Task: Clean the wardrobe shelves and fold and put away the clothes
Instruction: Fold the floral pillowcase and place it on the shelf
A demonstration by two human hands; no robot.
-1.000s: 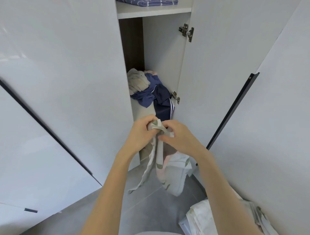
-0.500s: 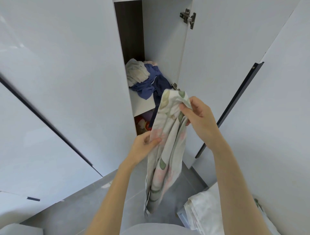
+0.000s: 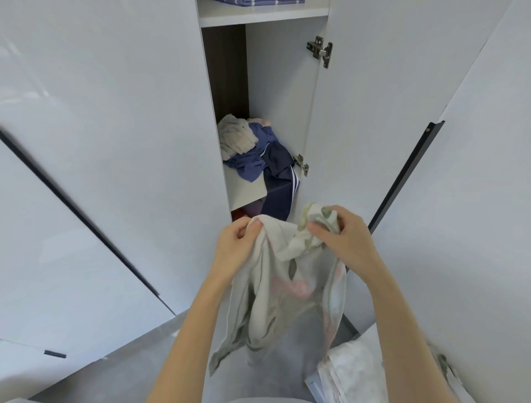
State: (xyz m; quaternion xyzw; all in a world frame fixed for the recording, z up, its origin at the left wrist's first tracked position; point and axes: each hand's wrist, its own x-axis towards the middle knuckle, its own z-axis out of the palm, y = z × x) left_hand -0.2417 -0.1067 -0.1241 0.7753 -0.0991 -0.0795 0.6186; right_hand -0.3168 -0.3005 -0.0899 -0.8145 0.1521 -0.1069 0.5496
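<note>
Head view: a person stands before an open wardrobe compartment, both bare arms reaching forward. The left hand [image 3: 235, 244] and the right hand [image 3: 342, 238] hold a pale floral cloth [image 3: 287, 287] up in front of the compartment, below its middle shelf [image 3: 247, 187]. The left grip pinches a bunched top edge of the cloth between thumb and curled fingers; the right grip is curled round a crumpled wad of the same cloth, thumb pressed on top. The rest of the cloth hangs loose between the forearms, its lower corners dangling above the grey floor [image 3: 129, 374].

On the middle shelf lies an unfolded heap: a beige garment [image 3: 237, 138] at the back left, a blue garment [image 3: 253, 161] spread beside it, and navy trousers with white side stripes [image 3: 280, 184] spilling over the shelf's front edge. Something red [image 3: 240, 215] shows in the space below the shelf, mostly hidden. On the upper shelf [image 3: 264, 17] rests a blue striped fabric [image 3: 258, 2], cut off by the frame.

The open white door [image 3: 388, 115] stands to the right on two metal hinges, the upper hinge [image 3: 321, 51] and the lower hinge [image 3: 301, 164]. A pale patterned bundle [image 3: 353, 371] lies on the floor at lower right, by the right forearm.
</note>
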